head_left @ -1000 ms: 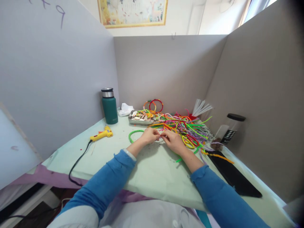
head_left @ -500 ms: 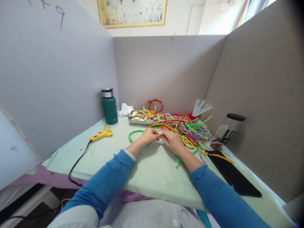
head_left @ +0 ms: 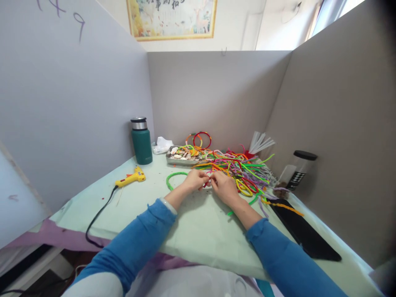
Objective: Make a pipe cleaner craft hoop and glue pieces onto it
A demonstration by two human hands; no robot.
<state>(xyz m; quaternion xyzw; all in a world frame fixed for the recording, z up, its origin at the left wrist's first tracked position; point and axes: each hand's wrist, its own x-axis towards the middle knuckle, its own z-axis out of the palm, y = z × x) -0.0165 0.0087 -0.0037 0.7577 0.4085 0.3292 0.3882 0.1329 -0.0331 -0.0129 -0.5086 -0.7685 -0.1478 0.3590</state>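
My left hand [head_left: 194, 180] and my right hand [head_left: 223, 185] meet at mid-table, fingers pinched together on a thin red pipe cleaner [head_left: 208, 182] between them. A green pipe-cleaner ring [head_left: 172, 177] lies on the table just left of my left hand. A tangled heap of coloured pipe cleaners [head_left: 241, 169] sits right behind and beside my right hand. Both arms wear blue sleeves.
A yellow glue gun [head_left: 131, 178] with a black cord lies at left. A green flask [head_left: 141, 142] stands at the back left, next to a metal tray [head_left: 181, 158] of shells. A dark-lidded jar [head_left: 298, 167] and a black flat case [head_left: 305, 233] are at right. Grey partitions wall the pale green table [head_left: 198, 225].
Both hands stayed together at the same spot with small finger movements; a red strand now shows between them. The camera tilted slightly, shifting the scene down.
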